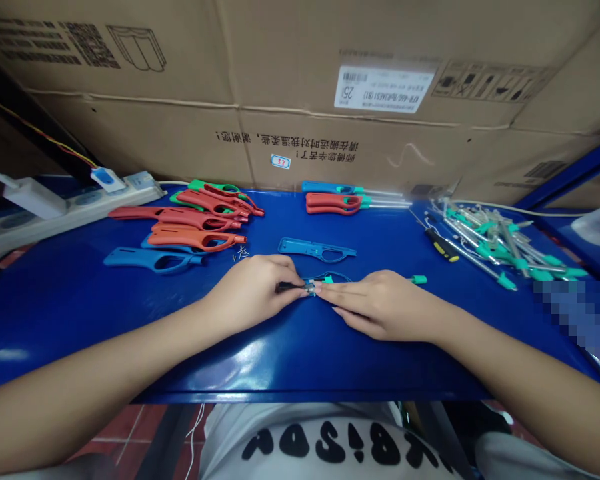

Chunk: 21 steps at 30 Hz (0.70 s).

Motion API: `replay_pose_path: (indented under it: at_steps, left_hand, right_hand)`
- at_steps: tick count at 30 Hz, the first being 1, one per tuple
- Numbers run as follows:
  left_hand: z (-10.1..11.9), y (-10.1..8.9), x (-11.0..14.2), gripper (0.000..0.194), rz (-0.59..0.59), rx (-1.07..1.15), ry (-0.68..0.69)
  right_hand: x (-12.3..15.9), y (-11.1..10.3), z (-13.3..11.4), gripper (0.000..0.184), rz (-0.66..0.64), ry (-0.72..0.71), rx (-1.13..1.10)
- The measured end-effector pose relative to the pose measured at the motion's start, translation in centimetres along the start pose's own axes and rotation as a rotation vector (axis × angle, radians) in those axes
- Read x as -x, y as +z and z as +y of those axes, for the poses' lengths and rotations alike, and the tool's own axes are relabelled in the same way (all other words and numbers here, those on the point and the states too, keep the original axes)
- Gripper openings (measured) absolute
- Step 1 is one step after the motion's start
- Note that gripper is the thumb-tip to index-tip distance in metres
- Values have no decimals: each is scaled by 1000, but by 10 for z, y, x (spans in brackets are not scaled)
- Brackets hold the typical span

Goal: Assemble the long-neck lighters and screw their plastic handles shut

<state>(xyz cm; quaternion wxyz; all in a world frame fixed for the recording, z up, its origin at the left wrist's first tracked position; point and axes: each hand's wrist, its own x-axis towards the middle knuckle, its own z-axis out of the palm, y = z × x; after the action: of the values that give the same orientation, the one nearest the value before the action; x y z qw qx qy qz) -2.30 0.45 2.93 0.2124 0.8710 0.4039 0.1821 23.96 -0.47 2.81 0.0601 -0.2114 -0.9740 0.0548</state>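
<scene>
White printed shirt [330,437] closest in the head view, just below the front edge of the blue counter [260,373]. Work sits mid-counter between the hands: slim dark part [290,287] at the left fingertips, small shiny piece [310,289] where both hands meet, teal fitting [329,279] just beyond. Mostly covered, can't tell how it fits together.

Doing it well, my take: keep it flat on the counter, one hand anchoring, the other working with fingertips only. Light, even pressure; forcing could pop a piece out. Lift the fingers to check seating.

Pose: left hand [257,287] curled, thumb and forefinger pinching the dark part. Right hand [387,307] flatter, fingers stretched leftward onto the work; can't tell if it grips or just presses. Forearms angle in from either side. Open blue handle shell [305,249] lies loose just past them.
</scene>
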Motion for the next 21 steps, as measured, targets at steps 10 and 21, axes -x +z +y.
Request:
replay_pose_path:
  at_steps: [10, 21]
  left_hand:
    - [-2, -1, -2, 14, 69, 114, -35]
    - [2, 13, 3, 28, -4, -115, 292]
  right_hand:
    - [2, -9, 1, 25, 278, 229, 121]
    - [-1, -5, 8, 13, 30, 312, -10]
